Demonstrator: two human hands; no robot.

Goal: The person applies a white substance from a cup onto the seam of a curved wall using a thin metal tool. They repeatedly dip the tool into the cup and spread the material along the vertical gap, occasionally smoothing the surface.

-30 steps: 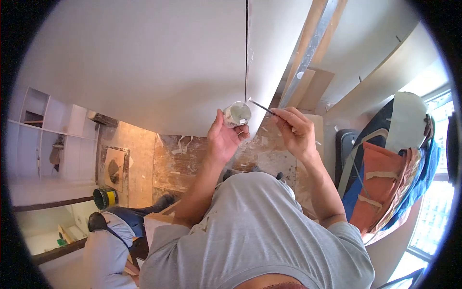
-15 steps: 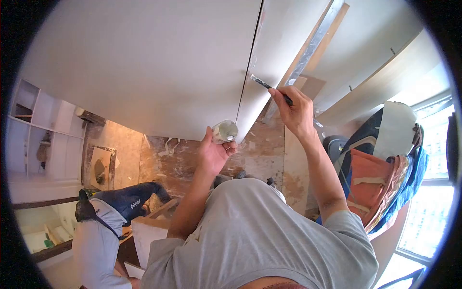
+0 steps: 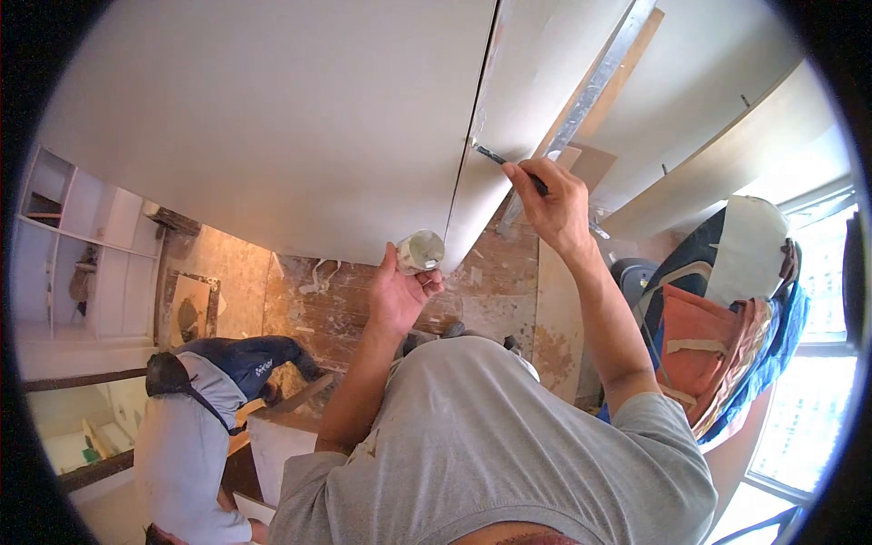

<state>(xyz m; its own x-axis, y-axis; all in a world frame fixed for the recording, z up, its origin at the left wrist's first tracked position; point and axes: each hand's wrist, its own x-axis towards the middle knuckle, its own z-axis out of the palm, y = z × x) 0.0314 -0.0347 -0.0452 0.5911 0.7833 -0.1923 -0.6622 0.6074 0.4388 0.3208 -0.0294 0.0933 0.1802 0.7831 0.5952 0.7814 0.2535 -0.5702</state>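
Observation:
My left hand (image 3: 400,295) holds a small round can (image 3: 422,252) with pale grey contents, its fingers around the base. In my right hand (image 3: 551,202) is a thin dark brush (image 3: 491,155), pinched between thumb and fingers. The brush's tip touches or nearly touches the white panel (image 3: 318,118) beside a long dark gap (image 3: 470,113). The can is below the brush, near the panel's lower edge. Whether the tip carries any paint is hard to tell.
Another person (image 3: 195,400) bends over at the lower left, beside boards. A metal straightedge (image 3: 595,86) leans on the right. Orange and blue cloths (image 3: 699,345) hang near the window (image 3: 804,418). White shelves (image 3: 86,245) stand far left.
The brush tip has shifted very slightly at the gap, and the can has moved slightly left. The other person has bent their head and upper body lower.

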